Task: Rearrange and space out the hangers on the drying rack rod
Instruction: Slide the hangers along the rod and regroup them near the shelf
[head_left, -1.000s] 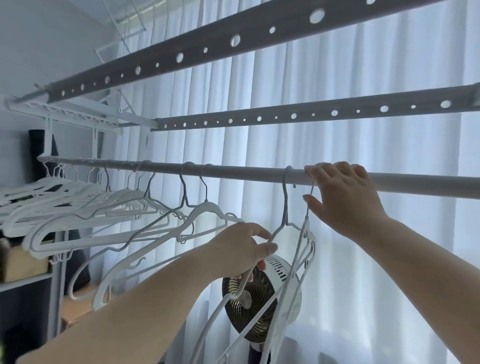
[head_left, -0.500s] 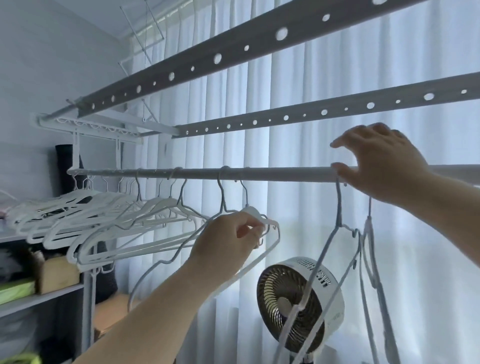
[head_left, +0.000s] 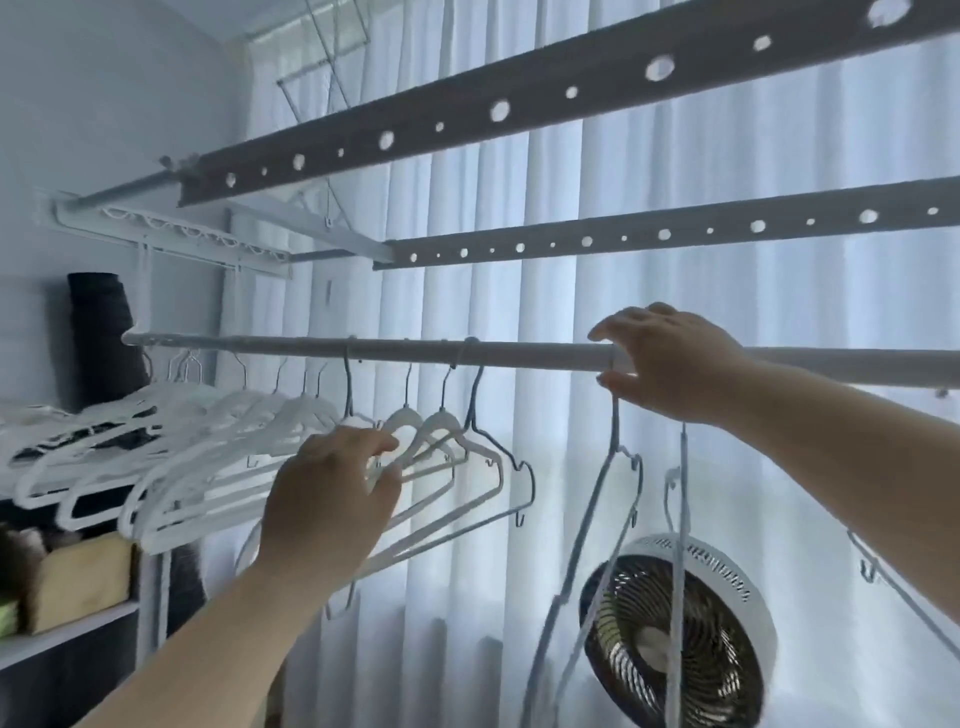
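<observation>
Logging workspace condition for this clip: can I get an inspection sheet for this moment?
Surface: rod runs left to right; no table seen.
Job's things: white hangers bunched at left; grey hanger hangs apart at right.
Clutter: box on the left shelf.
Hands: left hand holds one white hanger; right hand grips the rod at the grey hanger's hook.
Cables: nothing seen.
Surroundings: curtain, fan, perforated bars overhead.
</observation>
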